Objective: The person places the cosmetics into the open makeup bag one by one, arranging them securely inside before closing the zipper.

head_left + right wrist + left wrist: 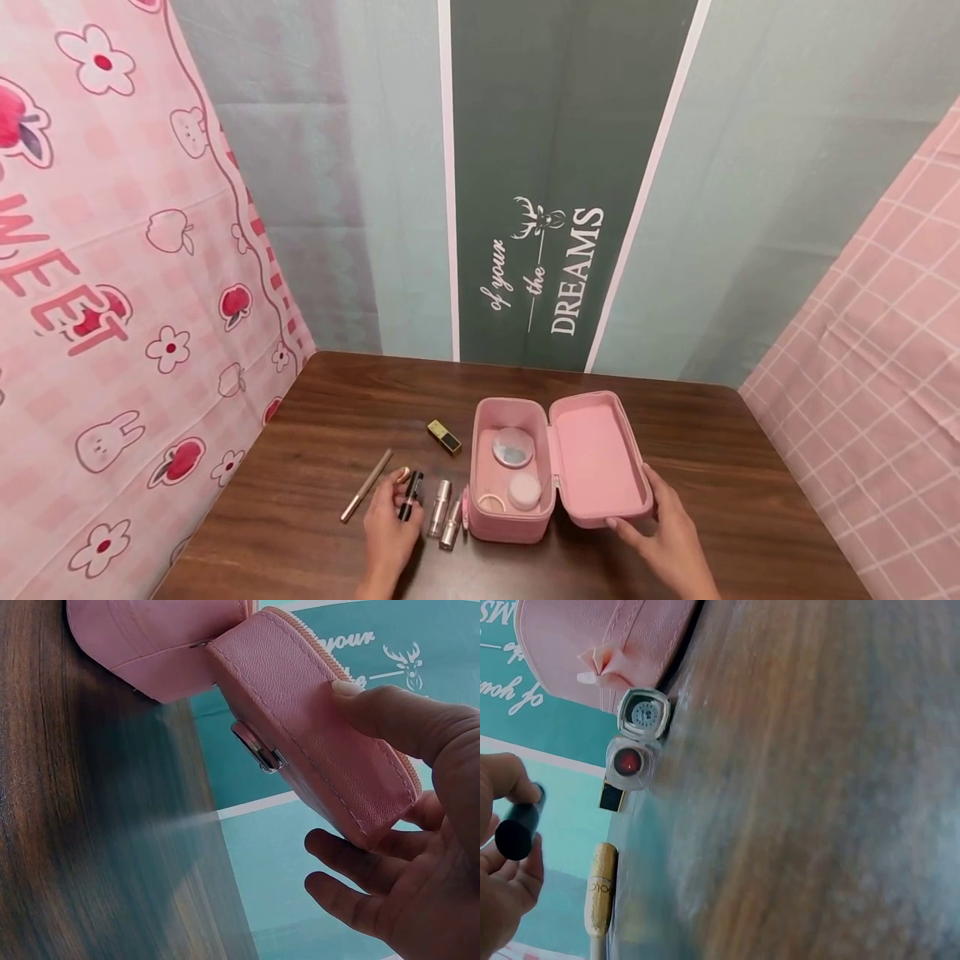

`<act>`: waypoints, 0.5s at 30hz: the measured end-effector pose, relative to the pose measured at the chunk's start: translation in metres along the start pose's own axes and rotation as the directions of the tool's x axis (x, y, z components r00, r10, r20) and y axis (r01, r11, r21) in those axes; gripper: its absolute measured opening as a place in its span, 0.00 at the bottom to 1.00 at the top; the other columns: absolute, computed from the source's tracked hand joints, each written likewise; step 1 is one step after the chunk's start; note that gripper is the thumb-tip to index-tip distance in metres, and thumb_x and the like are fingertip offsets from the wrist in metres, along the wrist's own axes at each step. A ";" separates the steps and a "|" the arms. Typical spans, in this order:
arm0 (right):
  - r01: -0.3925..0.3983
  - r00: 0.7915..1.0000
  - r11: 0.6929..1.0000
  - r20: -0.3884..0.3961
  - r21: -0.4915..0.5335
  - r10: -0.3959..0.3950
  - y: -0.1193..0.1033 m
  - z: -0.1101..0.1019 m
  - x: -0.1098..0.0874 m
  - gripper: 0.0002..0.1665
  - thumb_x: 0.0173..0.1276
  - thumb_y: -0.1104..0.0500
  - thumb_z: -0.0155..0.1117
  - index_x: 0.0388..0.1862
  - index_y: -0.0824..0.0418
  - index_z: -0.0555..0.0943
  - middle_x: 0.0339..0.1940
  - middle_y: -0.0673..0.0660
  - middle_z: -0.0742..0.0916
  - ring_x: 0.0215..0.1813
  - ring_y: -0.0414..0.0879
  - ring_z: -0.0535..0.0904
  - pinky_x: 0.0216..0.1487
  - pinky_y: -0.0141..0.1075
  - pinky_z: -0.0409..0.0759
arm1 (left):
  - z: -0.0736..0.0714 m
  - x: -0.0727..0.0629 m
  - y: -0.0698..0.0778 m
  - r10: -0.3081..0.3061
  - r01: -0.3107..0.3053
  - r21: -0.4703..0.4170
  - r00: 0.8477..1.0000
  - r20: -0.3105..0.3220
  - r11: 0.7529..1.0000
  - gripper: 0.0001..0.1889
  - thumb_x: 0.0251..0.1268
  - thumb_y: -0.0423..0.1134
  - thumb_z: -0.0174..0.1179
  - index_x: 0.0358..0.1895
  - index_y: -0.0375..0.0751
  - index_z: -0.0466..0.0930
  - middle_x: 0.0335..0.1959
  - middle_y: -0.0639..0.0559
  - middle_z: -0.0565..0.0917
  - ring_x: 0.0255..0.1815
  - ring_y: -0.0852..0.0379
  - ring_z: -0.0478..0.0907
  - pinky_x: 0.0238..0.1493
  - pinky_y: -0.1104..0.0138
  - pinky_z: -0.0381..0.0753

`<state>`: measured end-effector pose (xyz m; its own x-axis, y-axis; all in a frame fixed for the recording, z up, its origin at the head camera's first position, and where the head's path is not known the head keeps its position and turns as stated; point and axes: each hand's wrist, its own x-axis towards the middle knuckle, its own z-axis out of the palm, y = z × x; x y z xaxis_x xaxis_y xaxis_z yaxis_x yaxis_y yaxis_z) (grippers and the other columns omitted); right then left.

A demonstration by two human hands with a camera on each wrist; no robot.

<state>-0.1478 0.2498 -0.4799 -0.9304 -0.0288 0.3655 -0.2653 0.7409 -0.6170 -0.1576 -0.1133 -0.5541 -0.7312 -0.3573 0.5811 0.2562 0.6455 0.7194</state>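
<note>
My left hand pinches a black cosmetic tube between thumb and fingers; in the left wrist view the tube points its round dark end at the camera. Right of that hand, two silvery clear lipsticks lie side by side against a pink zippered case. The case stands with its lid folded out to the right. My right hand holds the lid's outer corner, thumb on its near side wall. Inside the case sit a shiny round compact and a small white jar.
A slim gold pencil-like stick lies left of the left hand. Behind it, a black and gold lipstick rests on the brown wooden table. Printed cloths hang behind and at both sides. A pink bow sticks out from the case.
</note>
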 end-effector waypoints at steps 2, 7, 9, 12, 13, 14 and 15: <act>-0.001 1.000 1.000 -0.001 -0.001 0.001 0.000 0.000 0.000 0.54 0.45 0.57 0.78 0.65 0.74 0.59 0.52 0.72 0.73 0.48 0.63 0.75 0.42 0.53 0.75 | 0.000 0.001 0.000 0.005 -0.006 -0.020 0.999 -0.036 1.000 0.30 0.28 0.18 0.64 0.47 0.33 0.77 0.30 0.49 0.79 0.24 0.59 0.73 0.25 0.71 0.72; -0.001 1.000 1.000 -0.003 0.002 0.001 0.000 0.001 0.000 0.53 0.45 0.58 0.78 0.65 0.75 0.59 0.52 0.72 0.73 0.49 0.63 0.75 0.43 0.53 0.75 | 0.001 0.003 0.001 0.014 -0.018 -0.048 0.997 -0.080 0.999 0.31 0.27 0.17 0.64 0.48 0.33 0.77 0.30 0.48 0.80 0.24 0.59 0.74 0.24 0.73 0.73; -0.003 1.000 1.000 0.000 0.002 0.003 -0.001 0.001 0.001 0.54 0.45 0.57 0.78 0.65 0.75 0.59 0.53 0.72 0.73 0.49 0.63 0.74 0.43 0.53 0.75 | 0.001 0.005 0.002 0.010 -0.014 -0.047 0.996 -0.087 0.999 0.32 0.27 0.16 0.64 0.48 0.34 0.77 0.29 0.48 0.81 0.24 0.59 0.74 0.25 0.74 0.73; -0.006 1.000 1.000 0.006 0.000 0.006 -0.002 0.000 0.001 0.54 0.45 0.57 0.78 0.65 0.75 0.59 0.53 0.73 0.73 0.49 0.64 0.75 0.43 0.53 0.75 | 0.002 0.007 0.008 -0.018 0.013 -0.055 0.996 -0.089 0.998 0.30 0.28 0.17 0.63 0.47 0.34 0.77 0.29 0.48 0.82 0.24 0.58 0.75 0.25 0.74 0.73; -0.006 1.000 1.000 0.005 -0.002 0.006 -0.003 0.000 0.001 0.54 0.45 0.57 0.78 0.65 0.75 0.59 0.53 0.73 0.73 0.49 0.64 0.75 0.43 0.53 0.75 | 0.003 0.007 0.011 -0.034 0.029 -0.060 0.996 -0.083 0.998 0.30 0.29 0.17 0.62 0.47 0.34 0.77 0.29 0.48 0.82 0.24 0.58 0.76 0.25 0.74 0.73; -0.005 1.000 1.000 0.005 -0.004 0.005 -0.003 -0.001 0.001 0.54 0.45 0.57 0.78 0.65 0.75 0.59 0.53 0.73 0.73 0.49 0.64 0.75 0.43 0.53 0.75 | 0.003 0.008 0.014 -0.053 0.048 -0.066 0.996 -0.076 0.997 0.29 0.30 0.18 0.62 0.47 0.35 0.77 0.30 0.48 0.82 0.24 0.57 0.77 0.26 0.74 0.74; -0.004 1.000 1.000 0.003 -0.005 0.004 -0.003 -0.001 0.001 0.54 0.45 0.57 0.78 0.65 0.75 0.59 0.52 0.72 0.73 0.48 0.63 0.75 0.43 0.53 0.75 | 0.004 0.009 0.017 -0.073 0.068 -0.075 0.995 -0.066 0.995 0.29 0.31 0.19 0.62 0.47 0.34 0.76 0.30 0.48 0.82 0.24 0.56 0.77 0.26 0.73 0.75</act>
<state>-0.1479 0.2479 -0.4769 -0.9322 -0.0277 0.3608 -0.2601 0.7446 -0.6147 -0.1619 -0.1027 -0.5383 -0.7043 -0.4472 0.5513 0.2528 0.5676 0.7835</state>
